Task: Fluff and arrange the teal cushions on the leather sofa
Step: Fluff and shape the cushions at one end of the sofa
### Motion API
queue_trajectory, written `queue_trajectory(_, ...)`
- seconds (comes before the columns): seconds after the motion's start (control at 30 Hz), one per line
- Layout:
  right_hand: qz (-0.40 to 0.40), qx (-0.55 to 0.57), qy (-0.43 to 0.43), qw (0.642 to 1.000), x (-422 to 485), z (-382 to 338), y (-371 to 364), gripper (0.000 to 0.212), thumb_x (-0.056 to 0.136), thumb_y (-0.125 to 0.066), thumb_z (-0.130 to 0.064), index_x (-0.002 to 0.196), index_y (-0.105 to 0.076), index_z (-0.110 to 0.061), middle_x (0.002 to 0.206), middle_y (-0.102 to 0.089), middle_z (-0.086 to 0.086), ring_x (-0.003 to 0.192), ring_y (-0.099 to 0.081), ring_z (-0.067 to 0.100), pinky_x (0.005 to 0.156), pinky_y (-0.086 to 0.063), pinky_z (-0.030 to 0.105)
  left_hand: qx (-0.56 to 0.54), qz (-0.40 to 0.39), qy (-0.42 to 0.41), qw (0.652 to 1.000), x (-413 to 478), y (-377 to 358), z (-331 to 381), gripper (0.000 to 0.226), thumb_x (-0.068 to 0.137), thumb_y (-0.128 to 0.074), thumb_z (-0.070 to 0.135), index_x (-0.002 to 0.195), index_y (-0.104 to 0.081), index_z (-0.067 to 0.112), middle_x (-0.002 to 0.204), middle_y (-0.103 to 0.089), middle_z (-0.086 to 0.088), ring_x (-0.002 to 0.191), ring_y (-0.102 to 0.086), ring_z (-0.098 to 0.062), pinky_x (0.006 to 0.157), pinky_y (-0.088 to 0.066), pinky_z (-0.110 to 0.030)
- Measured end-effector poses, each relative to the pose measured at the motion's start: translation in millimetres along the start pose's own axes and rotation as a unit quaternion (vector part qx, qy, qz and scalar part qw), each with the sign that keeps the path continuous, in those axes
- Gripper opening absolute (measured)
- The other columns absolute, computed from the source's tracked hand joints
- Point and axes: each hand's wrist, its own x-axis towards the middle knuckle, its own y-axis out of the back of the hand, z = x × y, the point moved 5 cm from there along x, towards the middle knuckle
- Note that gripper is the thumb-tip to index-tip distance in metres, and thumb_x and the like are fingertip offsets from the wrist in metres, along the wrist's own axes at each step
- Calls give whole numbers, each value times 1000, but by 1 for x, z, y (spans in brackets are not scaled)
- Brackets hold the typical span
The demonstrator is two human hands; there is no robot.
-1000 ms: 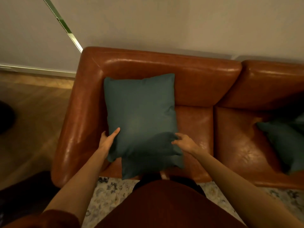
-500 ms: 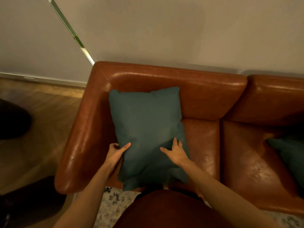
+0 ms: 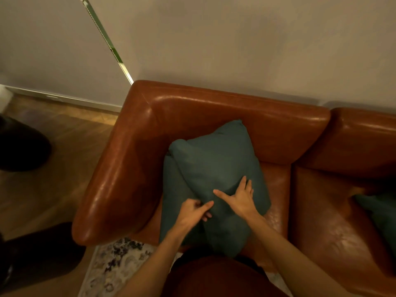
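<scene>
A teal cushion [image 3: 214, 166] lies on the left seat of the brown leather sofa [image 3: 214, 108], its top corner against the backrest. The cushion is creased, with its left side folded inward. My left hand [image 3: 194, 212] pinches the fabric at the fold, thumb on top and fingers tucked under. My right hand [image 3: 241, 197] presses flat on the cushion's lower middle, fingers spread. A second teal cushion [image 3: 379, 217] rests on the right seat, partly cut off by the frame's edge.
The sofa's left armrest [image 3: 111, 189] rises beside the cushion. A patterned rug [image 3: 111, 269] lies in front of the sofa. Wooden floor [image 3: 53, 189] stretches to the left, with dark objects [image 3: 19, 144] on it. A plain wall stands behind.
The cushion has gone from flat to folded and creased along its left side. My left hand moved inward and gripped the fabric; my right hand slid up onto the cushion's middle.
</scene>
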Motion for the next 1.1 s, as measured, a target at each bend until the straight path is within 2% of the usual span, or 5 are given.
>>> queue_trajectory(0.2, 70, -74, 60, 993, 11, 0, 40, 83, 85, -55, -65, 144, -43, -7, 138, -55, 18, 128, -50, 38, 101, -42, 43, 35, -43, -72, 996, -5, -25, 39, 19, 89, -67, 23, 95, -70, 5, 78, -75, -14, 62, -65, -20, 70, -54, -30)
queue_trajectory(0.4, 108, -105, 125, 981, 1, 7, 69, 45, 94, -56, -47, 61, -51, -17, 84, -70, 20, 87, -65, 37, 65, -39, 33, 90, 127, -261, 953, -14, 9, 95, 7, 83, -71, 21, 90, -72, 19, 82, -73, 2, 72, -67, -11, 75, -56, -39)
queue_trajectory(0.5, 140, -119, 134, 974, -9, 8, 80, 50, 95, -54, -45, 57, -42, -15, 78, -68, 22, 81, -64, 40, 66, -43, 39, -5, 329, -300, 896, -32, 30, 120, 50, 72, -82, 28, 111, -55, 14, 106, -58, -5, 91, -56, -13, 84, -48, -30)
queue_trajectory(0.67, 132, -195, 138, 962, -34, -9, 54, 46, 94, -52, -49, 86, -66, -6, 94, -69, 21, 94, -63, 41, 76, -48, 41, -105, 231, -92, 963, 11, 11, 94, 135, 44, -90, 53, 152, -14, 25, 152, -35, -1, 139, -36, -16, 118, -28, -39)
queue_trajectory(1.1, 140, 374, -77, 914, 38, 117, 188, 69, 66, -74, -66, 108, -64, -12, 104, -70, 7, 95, -67, 22, 94, -53, 44, -193, 54, -143, 969, -24, -46, 128, 37, 68, -81, 0, 95, -66, 19, 89, -75, 10, 86, -71, -5, 70, -54, -16)
